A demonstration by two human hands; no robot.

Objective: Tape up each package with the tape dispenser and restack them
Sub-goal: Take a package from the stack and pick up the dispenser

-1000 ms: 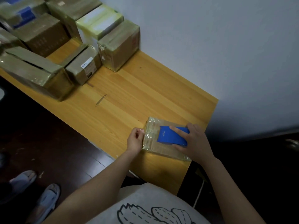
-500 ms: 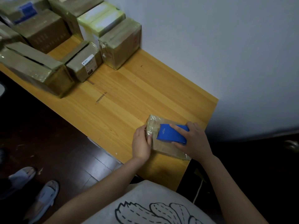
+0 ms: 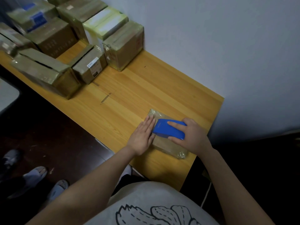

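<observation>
A flat brown package [image 3: 168, 147] wrapped in shiny tape lies near the right end of the wooden table [image 3: 123, 98]. On top of it sits a blue tape dispenser [image 3: 168, 130], which my right hand [image 3: 191, 135] grips from the right, index finger stretched along its top. My left hand [image 3: 142, 135] lies flat with straight fingers on the package's left edge, just beside the dispenser's nose. The package's middle is hidden under the dispenser and hands.
Several taped cardboard boxes [image 3: 48, 73] crowd the table's far left, one with a white label [image 3: 93, 66] and one against the wall [image 3: 125, 44]. A white wall borders the table's far side. Dark floor and slippered feet [image 3: 37, 174] lie to the left.
My left hand went from pinching the package's left edge to lying flat with straight fingers on it. The dispenser and my right hand stayed on the package.
</observation>
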